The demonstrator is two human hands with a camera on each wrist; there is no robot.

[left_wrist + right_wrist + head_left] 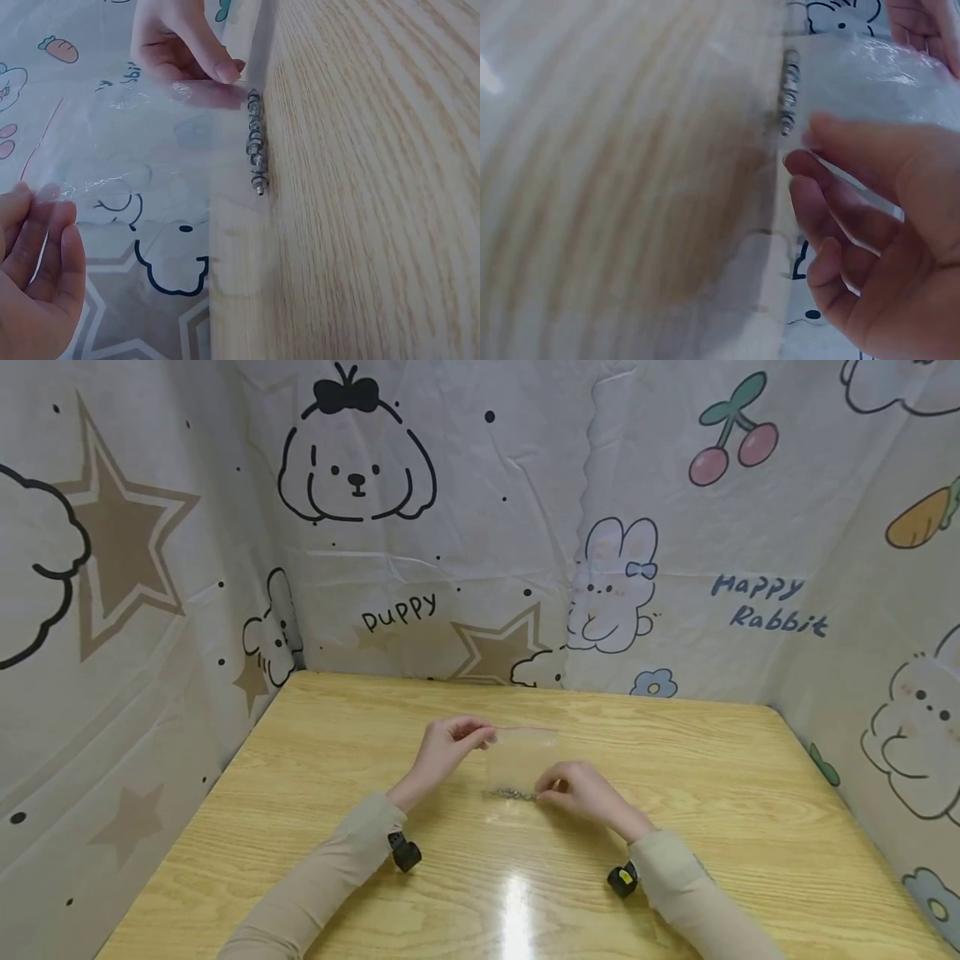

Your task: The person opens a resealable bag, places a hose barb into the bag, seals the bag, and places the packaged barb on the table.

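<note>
A clear zip-top plastic bag (522, 756) with a thin red line along its top edge hangs upright between both hands, over the table. Small silvery metal pieces (256, 142) lie in a row along its bottom; they look like small hardware, but their exact kind is not clear. At the bag's upper left corner, my left hand (450, 745) pinches the edge between thumb and fingers. My right hand (581, 789) pinches the lower right side, close to the metal pieces. In the right wrist view, that hand's thumb and index finger (802, 161) meet near the bag's edge.
The wooden table (337, 735) spreads beneath both hands, with a bright light reflection near its front. A printed curtain (465, 543) with cartoon animals stands at the back and both sides. Black wrist cameras (406, 853) sit at the sleeve cuffs.
</note>
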